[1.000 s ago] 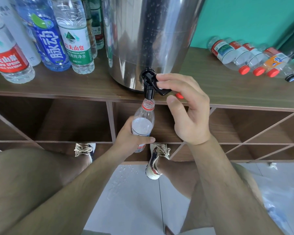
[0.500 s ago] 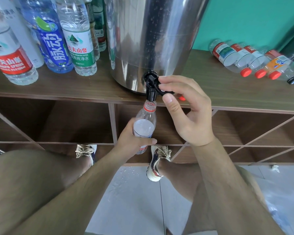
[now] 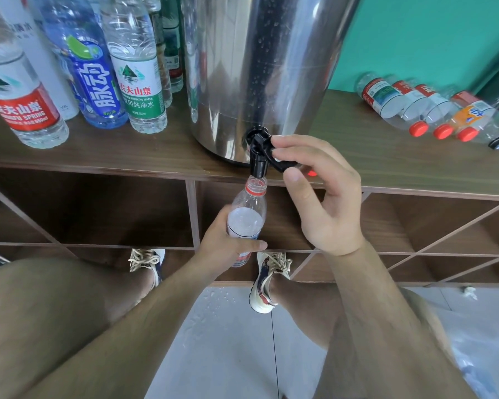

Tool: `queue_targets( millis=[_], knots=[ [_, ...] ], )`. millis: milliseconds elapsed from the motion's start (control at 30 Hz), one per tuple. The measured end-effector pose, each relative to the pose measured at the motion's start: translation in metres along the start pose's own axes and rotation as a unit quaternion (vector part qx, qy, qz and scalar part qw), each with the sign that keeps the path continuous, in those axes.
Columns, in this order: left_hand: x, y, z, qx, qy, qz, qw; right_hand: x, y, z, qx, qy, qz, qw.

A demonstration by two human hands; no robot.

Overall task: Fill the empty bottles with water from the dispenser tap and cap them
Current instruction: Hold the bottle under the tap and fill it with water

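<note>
A steel water dispenser (image 3: 260, 67) stands on the wooden shelf top (image 3: 156, 151), its black tap (image 3: 259, 151) hanging over the front edge. My left hand (image 3: 228, 249) grips a small clear bottle (image 3: 247, 217) upright, its open neck right under the spout; water fills it to about the shoulder. My right hand (image 3: 320, 191) pinches the black tap lever between thumb and fingers. A red cap (image 3: 311, 173) lies on the shelf behind my right hand, mostly hidden.
Several full upright bottles (image 3: 133, 82) stand left of the dispenser. Several capped bottles (image 3: 432, 110) lie on their sides at the right. Open cubbies sit below the shelf. My knees and shoes are over a wet tiled floor (image 3: 228, 341).
The water level in the bottle has risen slightly. Both hands keep their grips; the view has shifted down a little.
</note>
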State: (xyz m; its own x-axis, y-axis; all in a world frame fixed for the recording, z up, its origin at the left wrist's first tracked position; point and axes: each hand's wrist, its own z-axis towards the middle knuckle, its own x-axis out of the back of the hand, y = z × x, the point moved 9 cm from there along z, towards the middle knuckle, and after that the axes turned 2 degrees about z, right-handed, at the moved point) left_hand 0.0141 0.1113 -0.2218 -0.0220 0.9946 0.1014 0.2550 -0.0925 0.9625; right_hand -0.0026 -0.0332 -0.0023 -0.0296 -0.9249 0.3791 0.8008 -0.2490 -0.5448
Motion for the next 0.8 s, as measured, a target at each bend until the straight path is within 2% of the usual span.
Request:
queue_targets(
  millis=[800],
  knots=[
    [-0.0001,0.0061,-0.0036,-0.003,-0.012,-0.004,1.0,-0.0018,-0.0067,0.0031,-0.011,-0.006,0.005,1.0]
  ],
)
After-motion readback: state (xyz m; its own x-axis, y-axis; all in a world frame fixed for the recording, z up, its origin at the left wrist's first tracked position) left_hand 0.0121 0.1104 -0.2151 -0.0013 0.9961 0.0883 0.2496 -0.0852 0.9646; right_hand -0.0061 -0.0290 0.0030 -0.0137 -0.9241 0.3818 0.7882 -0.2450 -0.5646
